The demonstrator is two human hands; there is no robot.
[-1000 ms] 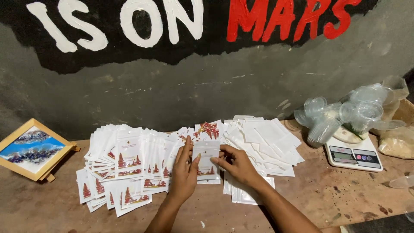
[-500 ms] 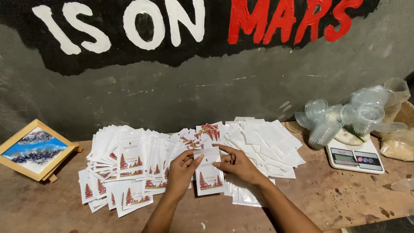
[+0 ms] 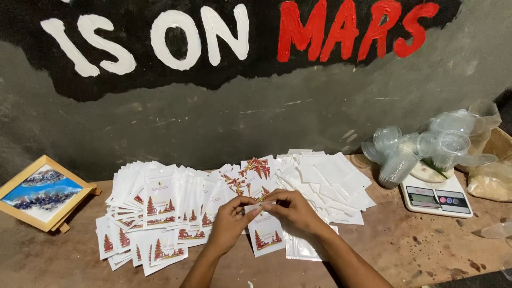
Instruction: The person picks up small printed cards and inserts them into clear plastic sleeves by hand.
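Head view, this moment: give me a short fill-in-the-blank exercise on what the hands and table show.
1. Both hands, left hand and right hand, pinch the top of one white ____.
2. The kitchen scale carries clear plastic ____.
3. The framed picture sits at the table's ____ end.

Missing: pouch; cups; left

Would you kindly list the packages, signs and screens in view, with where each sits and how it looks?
Held pouch: flat white sachet with red tree print, top edge pinched by left hand and right hand.
Printed pouches: white with red print, fanned left on the table.
Blank pouches: plain white, spread to the right.
Wall lettering: large white and red painted letters.
Scale: white, grey screen, far right.
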